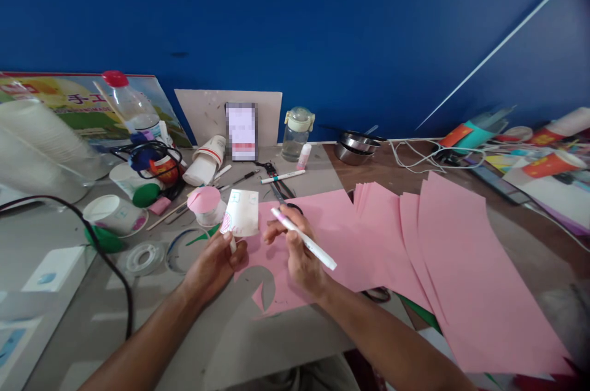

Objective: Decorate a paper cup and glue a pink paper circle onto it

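Note:
My left hand (220,259) is closed on the lower edge of a white paper cup (243,211), with green squares and a pink scribbled patch drawn on its side. A small white piece, perhaps a marker cap, shows between those fingers. In my right hand (302,249) is a white marker (306,240), its tip end pointing up and left toward the cup, apart from it. Beneath both hands lies a pink paper sheet (322,209) with a round hole cut in it. Black-handled scissors (295,206) lie just beyond my right hand.
More pink sheets (465,268) spread to the right. A pink-topped cup (205,201), a tape roll (144,257) and another drawn-on paper cup (115,214) stand left. At the back are a phone (242,131), a glass jar (296,136) and metal bowls (354,148).

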Tool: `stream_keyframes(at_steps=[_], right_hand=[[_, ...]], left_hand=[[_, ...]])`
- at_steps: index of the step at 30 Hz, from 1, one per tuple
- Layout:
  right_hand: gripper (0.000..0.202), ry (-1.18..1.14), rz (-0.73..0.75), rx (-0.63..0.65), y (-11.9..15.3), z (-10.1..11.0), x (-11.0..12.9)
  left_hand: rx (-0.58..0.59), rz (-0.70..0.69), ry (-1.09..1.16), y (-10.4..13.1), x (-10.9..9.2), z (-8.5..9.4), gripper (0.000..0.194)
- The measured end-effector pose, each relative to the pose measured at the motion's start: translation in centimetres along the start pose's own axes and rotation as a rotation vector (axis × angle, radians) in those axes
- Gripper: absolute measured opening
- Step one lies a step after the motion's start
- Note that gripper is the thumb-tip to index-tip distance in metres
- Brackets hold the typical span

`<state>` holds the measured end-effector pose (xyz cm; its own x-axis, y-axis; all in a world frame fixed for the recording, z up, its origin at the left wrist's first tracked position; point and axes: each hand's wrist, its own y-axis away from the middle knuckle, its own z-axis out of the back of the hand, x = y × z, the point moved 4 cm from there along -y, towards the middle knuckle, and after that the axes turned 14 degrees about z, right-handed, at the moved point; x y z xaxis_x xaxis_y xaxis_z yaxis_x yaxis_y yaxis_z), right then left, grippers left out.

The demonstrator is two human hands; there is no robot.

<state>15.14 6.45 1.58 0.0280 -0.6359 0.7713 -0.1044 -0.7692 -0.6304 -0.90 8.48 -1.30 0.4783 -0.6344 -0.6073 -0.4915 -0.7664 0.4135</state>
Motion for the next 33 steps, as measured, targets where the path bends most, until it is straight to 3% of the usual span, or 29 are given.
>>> stream_keyframes(at_steps=[3, 7, 15, 22, 27, 33], right_hand=[[0.038, 0.063, -0.081, -0.081, -0.2, 0.3, -0.5], [0.034, 0.037, -0.145, -0.045, -0.5, 0.0, -1.2], [0.062, -0.132, -0.303, 0.007, 0.1, -0.6, -2.3], [0.066, -0.148, -0.336, -0.019, 0.0, -0.3, -3.0], [0.066, -0.118, -0.343, -0.018, -0.2, -0.2, -2.6], [0.065, -0.010, -0.226, 0.045, -0.2, -0.5, -2.2]], left_hand=[[0.007, 0.003, -0.017, 0.1, 0.0, -0.2, 0.027], [0.063, 0.027, -0.077, 0.0, 0.3, -0.1, 0.029], [0.152, 0.130, -0.161, 0.1, 1.4, 0.4, 0.026], [0.073, 0.069, -0.209, 0.2, 1.4, -0.2, 0.030], [0.087, 0.013, -0.285, 0.2, 1.7, -0.8, 0.048], [-0.085, 0.049, -0.255, 0.2, 1.3, -0.9, 0.058]])
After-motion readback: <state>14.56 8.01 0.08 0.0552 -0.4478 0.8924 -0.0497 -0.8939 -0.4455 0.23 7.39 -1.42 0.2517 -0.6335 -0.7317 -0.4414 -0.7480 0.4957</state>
